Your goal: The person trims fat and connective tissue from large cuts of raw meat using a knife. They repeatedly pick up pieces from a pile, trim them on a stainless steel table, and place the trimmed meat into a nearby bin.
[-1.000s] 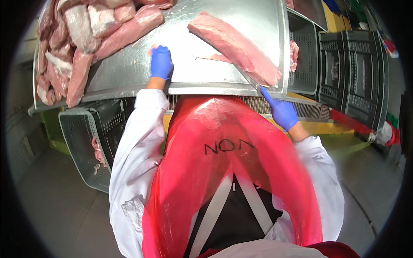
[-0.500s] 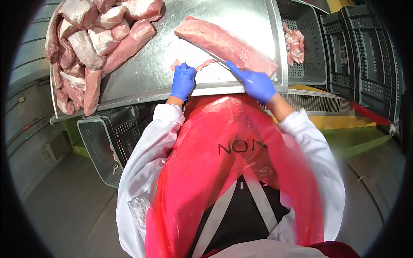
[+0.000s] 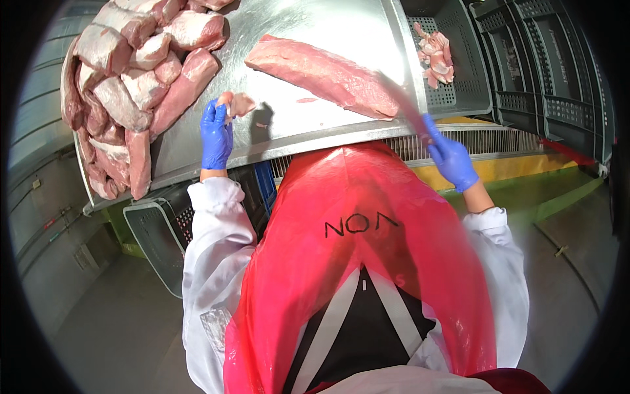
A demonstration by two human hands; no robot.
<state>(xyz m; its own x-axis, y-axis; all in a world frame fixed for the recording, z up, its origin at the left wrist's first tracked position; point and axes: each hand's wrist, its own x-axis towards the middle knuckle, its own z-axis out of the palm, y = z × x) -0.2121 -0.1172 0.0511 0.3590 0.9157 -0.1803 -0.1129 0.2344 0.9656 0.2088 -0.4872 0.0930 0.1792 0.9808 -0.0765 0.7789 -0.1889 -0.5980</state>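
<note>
My blue-gloved left hand [image 3: 216, 134] is closed on a small pink meat scrap [image 3: 237, 106], held above the metal table [image 3: 184, 156] beside the heap of pale and pink meat pieces [image 3: 131, 92]. A long trimmed loin [image 3: 315, 75] lies across the middle of the table, with tiny scraps below it. My blue-gloved right hand [image 3: 447, 154], at the table's front right corner, grips a knife [image 3: 410, 105] whose blade is blurred by motion near the loin's right end.
A grey perforated crate [image 3: 462, 98] with meat scraps [image 3: 438, 52] stands right of the table, beside more dark crates [image 3: 545, 79]. Another crate [image 3: 147, 236] is below the table at left. A red plastic apron [image 3: 354, 190] covers my front.
My left hand has lifted a scrap from the table and moved left. My right hand with the knife has moved away rightward from under the loin. The view has shifted.
</note>
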